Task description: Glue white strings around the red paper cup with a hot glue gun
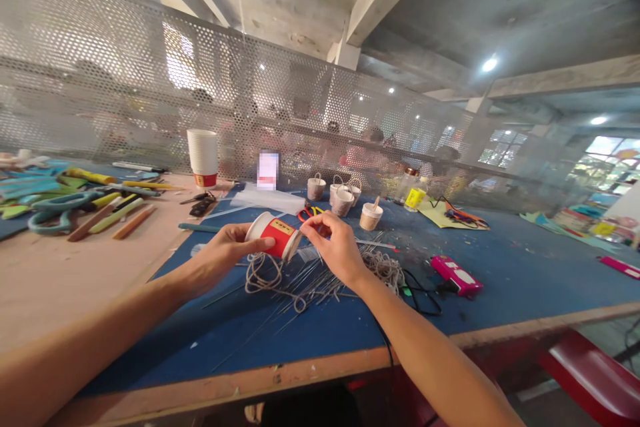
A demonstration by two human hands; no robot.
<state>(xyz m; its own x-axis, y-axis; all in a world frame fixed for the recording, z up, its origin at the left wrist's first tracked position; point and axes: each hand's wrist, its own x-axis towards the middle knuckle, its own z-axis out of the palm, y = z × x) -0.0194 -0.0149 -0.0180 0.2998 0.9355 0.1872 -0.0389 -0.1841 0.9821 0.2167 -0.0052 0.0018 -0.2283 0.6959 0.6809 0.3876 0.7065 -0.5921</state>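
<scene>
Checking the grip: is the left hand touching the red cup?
Touching. The head view shows the left hand with its thumb laid over the red cup.

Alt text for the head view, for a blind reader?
The left hand holds a red-and-white cup sideways, the right hand at its end, over a blue tabletop strewn with cord and thin wires; small cups stand behind.

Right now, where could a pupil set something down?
The blue tabletop is mostly bare between the pink box and far-right pink item; so is the pale tabletop in front of the teal scissors. Crowded: cord and wires below the cup and right hand.
</scene>
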